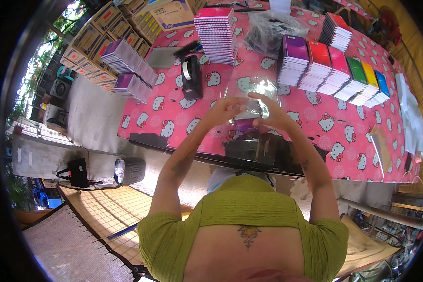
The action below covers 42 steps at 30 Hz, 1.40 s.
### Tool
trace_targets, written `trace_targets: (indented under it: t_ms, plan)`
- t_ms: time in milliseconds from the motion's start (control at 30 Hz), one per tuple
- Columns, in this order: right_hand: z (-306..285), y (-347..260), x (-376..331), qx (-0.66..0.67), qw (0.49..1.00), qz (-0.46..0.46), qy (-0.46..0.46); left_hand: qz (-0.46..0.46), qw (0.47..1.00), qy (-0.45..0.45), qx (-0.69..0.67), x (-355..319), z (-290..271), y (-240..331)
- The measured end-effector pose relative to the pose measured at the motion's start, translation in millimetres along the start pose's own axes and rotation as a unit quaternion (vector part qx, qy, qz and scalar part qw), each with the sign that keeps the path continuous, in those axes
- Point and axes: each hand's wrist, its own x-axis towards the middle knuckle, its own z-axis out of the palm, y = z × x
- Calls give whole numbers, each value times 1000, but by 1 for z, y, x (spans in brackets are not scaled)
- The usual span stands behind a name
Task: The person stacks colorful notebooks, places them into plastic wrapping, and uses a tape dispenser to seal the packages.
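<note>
Both bare hands meet over the near middle of the table, the left hand and the right hand just beside each other, fingers curved inward and fingertips turned toward one another. There is a small gap between the two, and from where I stand I can't tell whether either one is pinching anything. Right under them lies a sheet of clear plastic, shining hard where the light catches it and reaching down toward the near edge of the table. A purple item shows through it just below the hands, mostly hidden by glare.

Around that spreads a pink tablecloth printed with white cat faces. A black tape dispenser stands to the left of the hands, and past it rises a tall stack of spiral notebooks with a pinkish-red cover on top. Farther left are two piles of purple notebooks, one nearer the edge than the other. On the right, a row of notebook stacks runs purple, red, pink, green, yellow and blue. A crumpled plastic bag sits behind its left end. Cardboard boxes are piled beyond the table's far left corner.
</note>
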Motion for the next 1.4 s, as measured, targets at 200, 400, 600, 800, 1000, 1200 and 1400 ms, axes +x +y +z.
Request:
trace_targets:
  t_ms: [200,400,600,800,1000,1200,1400]
  plan:
    - [11,-2,-11,-237,960,-145,40,255,909,100,315,-27,13,16]
    - [14,-7,1,-201,976,-75,26,22,992,44,117,-13,8,34]
    - [13,-15,-4,-226,971,-66,38,192,951,224,94,-12,5,92]
    - [16,-21,1,-234,970,-54,41,210,919,80,324,-23,5,33]
    - [14,-17,8,-172,982,74,-13,-101,980,26,169,-2,7,48]
    - [15,-11,12,-218,970,56,89,100,877,139,450,8,13,41]
    - [26,27,-1,105,969,172,141,-51,988,135,57,6,9,-8]
